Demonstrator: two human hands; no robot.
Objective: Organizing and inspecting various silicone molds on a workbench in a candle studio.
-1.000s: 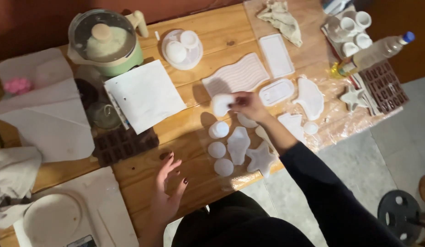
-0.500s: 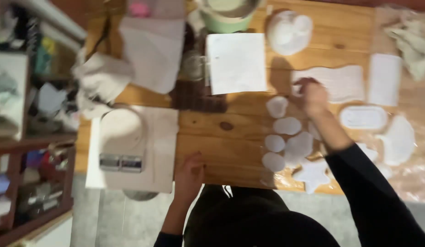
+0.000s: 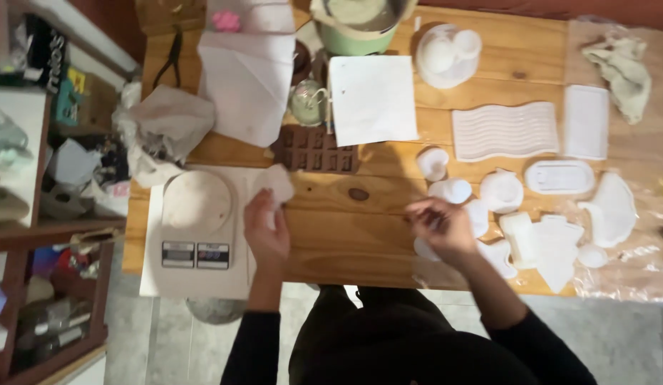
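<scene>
the left hand (image 3: 266, 227) had its fingers closed around a small crumpled white piece (image 3: 275, 184), pinching it at the fingertips just right of the white kitchen scale (image 3: 197, 221). the forearm, in a black sleeve, ran straight up from the body toward the scale's mat. the right hand (image 3: 440, 227) hovered low over the wooden table (image 3: 346, 242), fingers curled loosely inward; the blur made it impossible to tell whether they held anything. it sat among small white cast pieces (image 3: 451, 190), touching or just above the nearest ones. its arm came in at a slant from the lower right.

above the hands lay a brown chocolate-style mould (image 3: 317, 150), a square white sheet (image 3: 373, 98) and a folded white paper bag (image 3: 247, 77). a pale green pot (image 3: 360, 25) stood at the table's far edge. to the right were a wavy white mould (image 3: 505, 131), a plain white rectangle (image 3: 587, 122) and a rumpled cloth (image 3: 622, 63). shelves at the left held colourful boxes (image 3: 60, 93).
</scene>
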